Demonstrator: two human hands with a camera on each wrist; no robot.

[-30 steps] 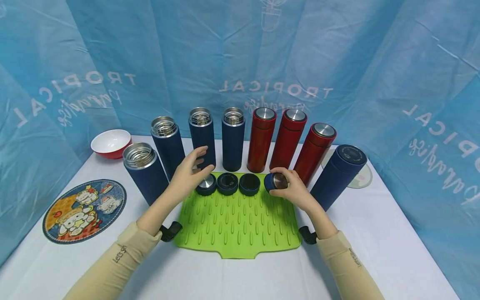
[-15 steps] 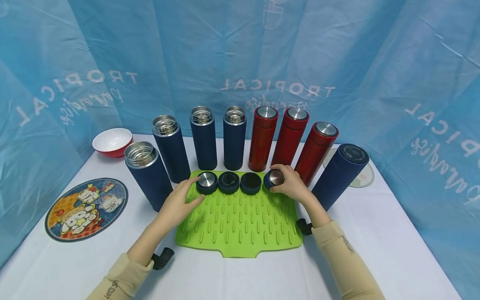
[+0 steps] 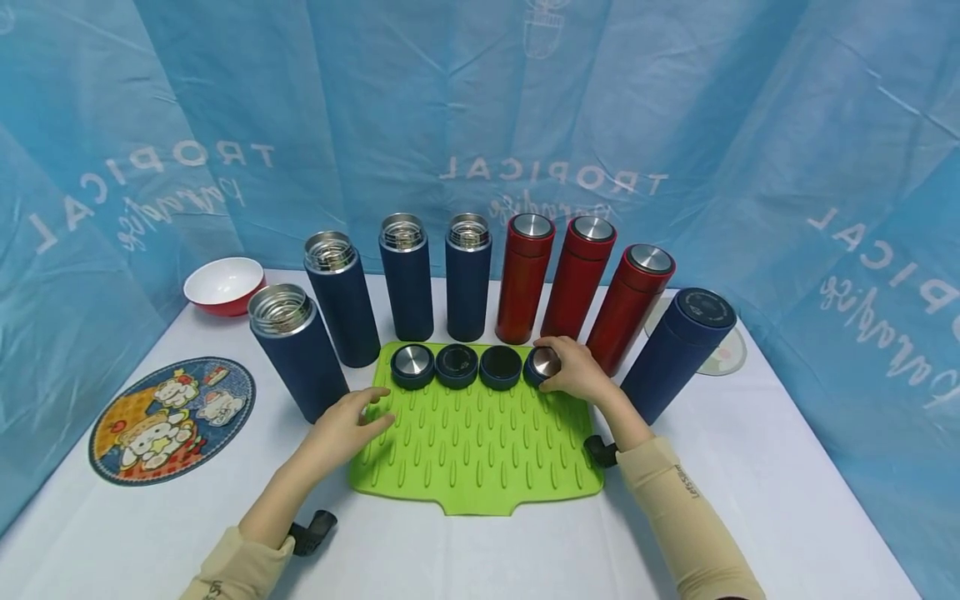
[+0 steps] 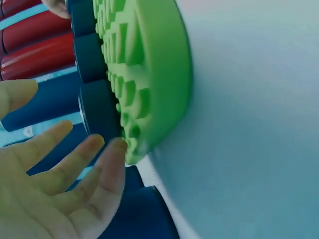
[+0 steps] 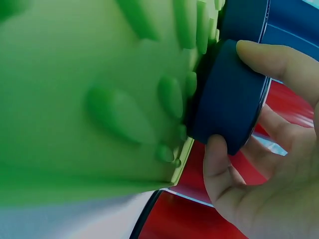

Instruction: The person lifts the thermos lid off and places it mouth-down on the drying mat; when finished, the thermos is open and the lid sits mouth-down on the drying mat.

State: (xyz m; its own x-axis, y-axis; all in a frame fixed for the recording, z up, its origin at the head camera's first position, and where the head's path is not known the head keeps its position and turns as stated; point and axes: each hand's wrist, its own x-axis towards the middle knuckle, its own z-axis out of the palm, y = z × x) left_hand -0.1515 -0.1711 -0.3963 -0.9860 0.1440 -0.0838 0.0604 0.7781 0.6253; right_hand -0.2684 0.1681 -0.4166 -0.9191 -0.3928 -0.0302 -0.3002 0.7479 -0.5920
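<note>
My right hand [image 3: 573,371] pinches a navy bottle lid [image 5: 227,94] with a silver top between thumb and fingers. That lid is at the right end of a row on the green ridged mat [image 3: 480,450]. Beside it stand a dark-topped lid [image 3: 500,367], another dark lid [image 3: 456,366] and a silver-topped lid [image 3: 412,365]. Over the mat's left edge, my left hand [image 3: 341,429] holds nothing, its fingers apart; in the left wrist view the fingers are spread near the row's end lid [image 4: 99,109].
Several lidless navy bottles [image 3: 408,287] stand behind and left of the mat. Lidded red bottles [image 3: 525,283] and one lidded navy bottle [image 3: 671,354] stand right. A bowl [image 3: 225,287], a round cartoon mat [image 3: 172,421] and a pale round mat [image 3: 723,350] lie at the sides.
My left hand has drawn back toward me, from near the navy bottles to the mat's left edge. The right hand's lid has come slightly left, closer to the row.
</note>
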